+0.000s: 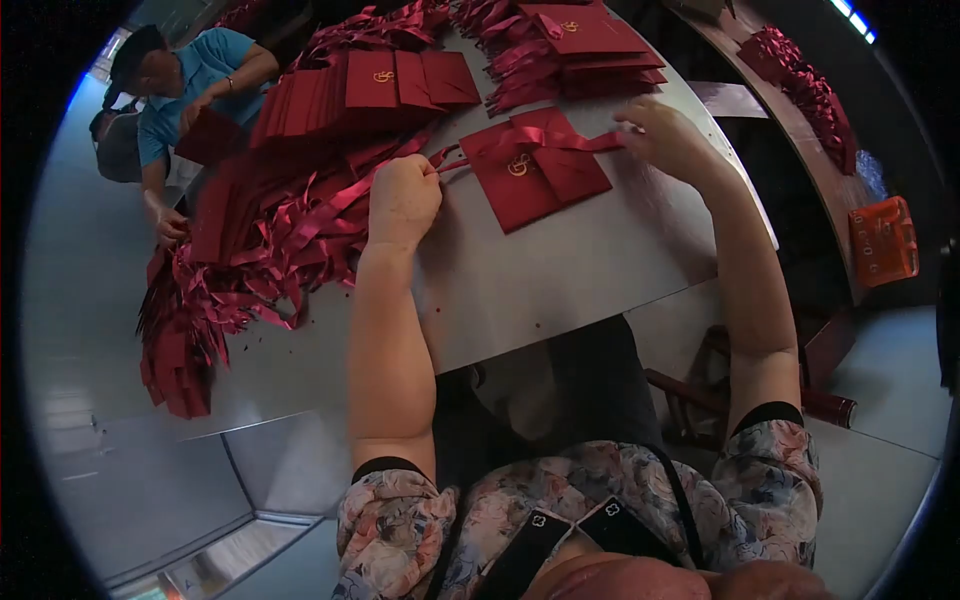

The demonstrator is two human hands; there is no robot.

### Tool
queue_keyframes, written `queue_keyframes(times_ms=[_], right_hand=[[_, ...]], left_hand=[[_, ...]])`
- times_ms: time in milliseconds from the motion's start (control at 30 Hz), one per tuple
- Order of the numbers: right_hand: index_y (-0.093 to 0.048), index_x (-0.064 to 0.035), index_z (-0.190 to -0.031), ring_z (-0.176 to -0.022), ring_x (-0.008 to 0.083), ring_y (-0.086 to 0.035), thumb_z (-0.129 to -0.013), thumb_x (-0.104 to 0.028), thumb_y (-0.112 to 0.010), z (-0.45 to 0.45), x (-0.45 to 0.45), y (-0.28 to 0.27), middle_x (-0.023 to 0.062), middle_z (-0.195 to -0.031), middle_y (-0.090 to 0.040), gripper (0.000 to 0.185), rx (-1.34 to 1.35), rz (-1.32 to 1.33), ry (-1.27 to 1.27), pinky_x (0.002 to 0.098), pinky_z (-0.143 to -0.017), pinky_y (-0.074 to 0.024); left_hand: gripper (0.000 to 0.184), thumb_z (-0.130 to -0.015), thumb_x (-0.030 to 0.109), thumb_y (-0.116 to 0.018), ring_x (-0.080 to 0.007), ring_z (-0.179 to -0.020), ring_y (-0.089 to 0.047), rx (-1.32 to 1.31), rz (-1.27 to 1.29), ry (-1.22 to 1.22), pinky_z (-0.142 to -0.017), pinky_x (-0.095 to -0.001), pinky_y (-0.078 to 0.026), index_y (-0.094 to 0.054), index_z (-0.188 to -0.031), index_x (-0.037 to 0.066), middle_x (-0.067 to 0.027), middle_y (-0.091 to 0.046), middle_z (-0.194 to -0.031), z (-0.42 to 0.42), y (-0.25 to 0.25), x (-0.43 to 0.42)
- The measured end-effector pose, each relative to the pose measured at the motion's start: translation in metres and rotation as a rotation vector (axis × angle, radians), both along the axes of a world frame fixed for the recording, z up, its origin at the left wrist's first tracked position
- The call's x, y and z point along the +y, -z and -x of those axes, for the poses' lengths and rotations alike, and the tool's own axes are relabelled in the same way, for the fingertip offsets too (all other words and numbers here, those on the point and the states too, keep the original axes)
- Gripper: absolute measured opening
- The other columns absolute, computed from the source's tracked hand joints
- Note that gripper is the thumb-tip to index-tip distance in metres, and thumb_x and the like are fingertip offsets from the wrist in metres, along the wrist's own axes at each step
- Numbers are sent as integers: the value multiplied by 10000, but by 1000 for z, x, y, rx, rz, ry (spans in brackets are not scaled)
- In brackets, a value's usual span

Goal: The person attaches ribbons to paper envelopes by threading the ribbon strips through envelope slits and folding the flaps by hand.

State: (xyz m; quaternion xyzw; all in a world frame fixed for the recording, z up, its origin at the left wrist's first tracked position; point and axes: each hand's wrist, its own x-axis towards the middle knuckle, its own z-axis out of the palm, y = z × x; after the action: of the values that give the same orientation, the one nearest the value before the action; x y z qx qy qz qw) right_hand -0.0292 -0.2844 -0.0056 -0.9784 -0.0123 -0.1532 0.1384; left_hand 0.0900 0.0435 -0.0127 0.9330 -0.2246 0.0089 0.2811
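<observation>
A dark red paper gift bag (515, 195) with a gold emblem lies on the table before me, a red ribbon (560, 138) running across its upper part. My left hand (405, 200) is closed at the bag's left, gripping the ribbon's left end. Off the bag's right side, my right hand (665, 145) pinches the ribbon's other end. The ribbon is stretched between both hands. Beside my left hand lies a heap of loose red ribbons (320, 225), attached to piled bags.
Stacks of red bags stand at the back left (365, 85) and back right (600, 45) of the grey table (520, 290). Across the left side, a co-worker (200, 85) in a blue shirt handles red bags. An orange package (883, 242) sits on a shelf at right.
</observation>
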Motion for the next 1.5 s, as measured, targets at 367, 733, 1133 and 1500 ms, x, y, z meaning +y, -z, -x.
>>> queue_keyframes(times_ms=[367, 733, 1133, 1500], right_hand=[[-631, -13, -945, -721, 225, -646, -861, -91, -627, 45, -11, -19, 134, -812, -670, 115, 112, -203, 77, 346, -654, -512], [-680, -31, -1030, -681, 87, -592, -906, -100, -622, 43, 0, -61, 51, -851, -650, 154, -29, -596, 42, 224, -645, -528], [-647, -32, -874, -582, 63, -497, -810, 38, -577, -27, 51, -71, 135, -1072, -654, 118, -125, -1248, -368, 182, -558, -453], [-571, 50, -1171, -1066, 212, -658, -954, -39, -517, -45, 59, -40, 171, -1125, -646, 241, 42, -1604, -744, 352, -906, -563]], left_hand=[[143, -800, 95, -586, -395, -827, -645, -165, 34, 1, -759, -466, -505, -679, -816, -13, -233, -660, -818, -4, 7, 2], [247, -834, 236, -648, -402, -781, -639, 178, 140, -103, -723, -454, -501, -700, -792, -2, -218, -666, -764, 24, -1, -22], [94, -854, 167, -701, -65, -565, -507, 801, 691, -138, -499, -216, -347, -644, -830, 95, 42, -564, -678, 31, -13, -21], [199, -856, 97, -691, -83, -616, -547, 1001, 892, -169, -515, -217, -381, -596, -1030, 82, 33, -583, -794, 20, -10, -15]])
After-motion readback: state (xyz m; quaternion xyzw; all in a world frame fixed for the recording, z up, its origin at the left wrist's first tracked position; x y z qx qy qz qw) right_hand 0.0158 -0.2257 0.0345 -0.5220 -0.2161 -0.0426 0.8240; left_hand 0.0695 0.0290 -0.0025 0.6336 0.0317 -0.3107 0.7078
